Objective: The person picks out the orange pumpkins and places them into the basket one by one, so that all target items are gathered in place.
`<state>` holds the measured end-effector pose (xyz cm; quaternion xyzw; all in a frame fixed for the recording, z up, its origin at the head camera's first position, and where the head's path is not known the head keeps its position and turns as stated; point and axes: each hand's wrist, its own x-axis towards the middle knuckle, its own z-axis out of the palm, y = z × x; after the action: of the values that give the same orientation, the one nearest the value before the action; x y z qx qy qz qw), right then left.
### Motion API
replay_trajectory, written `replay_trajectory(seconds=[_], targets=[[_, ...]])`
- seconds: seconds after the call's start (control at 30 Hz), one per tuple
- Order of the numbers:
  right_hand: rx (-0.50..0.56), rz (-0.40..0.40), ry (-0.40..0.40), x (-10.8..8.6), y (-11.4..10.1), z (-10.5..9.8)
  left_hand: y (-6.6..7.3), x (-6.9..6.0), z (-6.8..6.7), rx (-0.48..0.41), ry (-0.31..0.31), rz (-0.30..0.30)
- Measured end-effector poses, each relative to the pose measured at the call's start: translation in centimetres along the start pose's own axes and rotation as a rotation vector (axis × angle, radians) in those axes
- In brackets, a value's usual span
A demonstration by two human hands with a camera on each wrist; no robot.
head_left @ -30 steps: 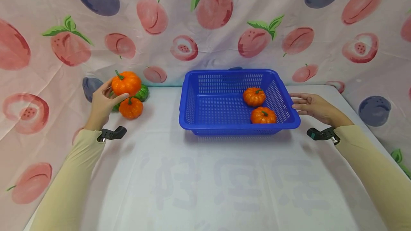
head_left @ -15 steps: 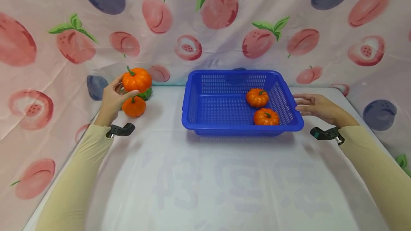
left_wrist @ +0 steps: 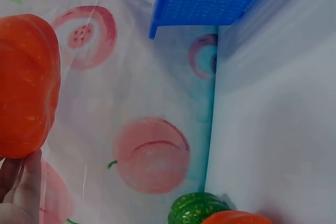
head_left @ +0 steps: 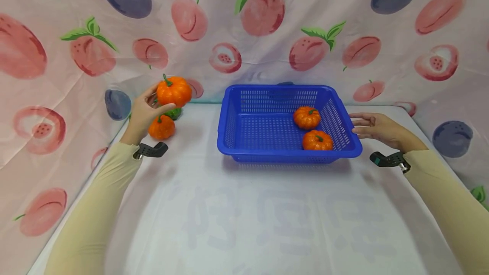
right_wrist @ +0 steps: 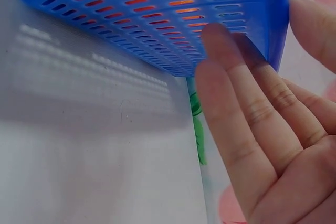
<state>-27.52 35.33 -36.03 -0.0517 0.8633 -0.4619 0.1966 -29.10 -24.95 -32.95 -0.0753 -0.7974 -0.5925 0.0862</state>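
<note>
and here's the left hand (head_left: 147, 110) with a bright orange pumpkin (head_left: 174, 91) held up off the table (head_left: 244, 220), fingers curled round the far side, thumb along the lower near side, stem pointing up with a slight lean! just below and behind it we've got another orange one, the waiting pumpkin (head_left: 162, 127), with a green gourd (head_left: 174, 113) beside it, partly hidden. over to the right sits the blue basket (head_left: 267, 153), and it's already got company: a rear pumpkin (head_left: 307, 117) and a front pumpkin (head_left: 318, 140), both at its right-hand end. the right hand (head_left: 383, 131) is at that end too, fingers nearly straight, tips up against the outer wall; whether the thumb has any grip on the rim, i can't tell. this reads as the carrying step, pick-up done, placing not yet. what it seems to call for now is a sideways sweep at this height, over the basket's left wall, then a gentle lowering into the bare left part of the floor, with the right hand keeping the basket steady.
</note>
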Motion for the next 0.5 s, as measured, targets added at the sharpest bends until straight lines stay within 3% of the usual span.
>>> replay_trajectory(seconds=[0.5], targets=[[0.074, -0.023, -0.003, 0.2, 0.0, -0.2, 0.5, 0.5, 1.3, 0.0, -0.037, 0.002]])
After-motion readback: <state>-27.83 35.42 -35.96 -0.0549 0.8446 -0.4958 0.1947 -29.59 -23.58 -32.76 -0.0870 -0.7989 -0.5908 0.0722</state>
